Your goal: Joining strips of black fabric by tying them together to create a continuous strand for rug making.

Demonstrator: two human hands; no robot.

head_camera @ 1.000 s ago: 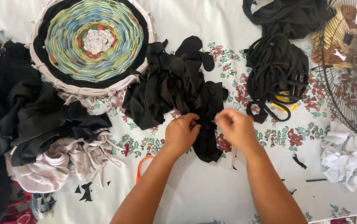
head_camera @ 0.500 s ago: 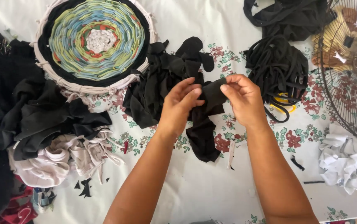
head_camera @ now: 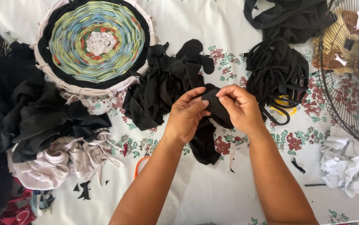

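Fingers [head_camera: 196, 102] of the left hand [head_camera: 186, 118] are curled and pinched on the black fabric strip [head_camera: 215, 110] at the centre of the frame; those of the right hand [head_camera: 241, 109] are closed on the same strip from the other side, thumb on top, so both hands grip it and nothing else; the strip is bunched between them, and its loose end hangs down over the table [head_camera: 196, 191] toward the lower middle of the frame. Just behind the hands, slightly left of centre, lies a heap of black fabric pieces [head_camera: 162, 87]; a bundle of black cord-like strips [head_camera: 277, 77] sits to the upper right, with yellow-handled scissors [head_camera: 285, 106] partly under it. At upper left is a round woven mat on a hoop [head_camera: 96, 43], green, blue and white inside a black border; dark clothes and a pale garment [head_camera: 58, 160] are piled at left; a wire fan guard [head_camera: 354, 66] fills the right edge, with a crumpled white cloth [head_camera: 346, 164] below it.

To handle the strip well, I judge, the two grips should stay close together with the cloth taut between them; the hanging end is best kept clear of the heap so it does not snag; a firm thumb-and-forefinger pinch gives better control than a whole-fist hold.
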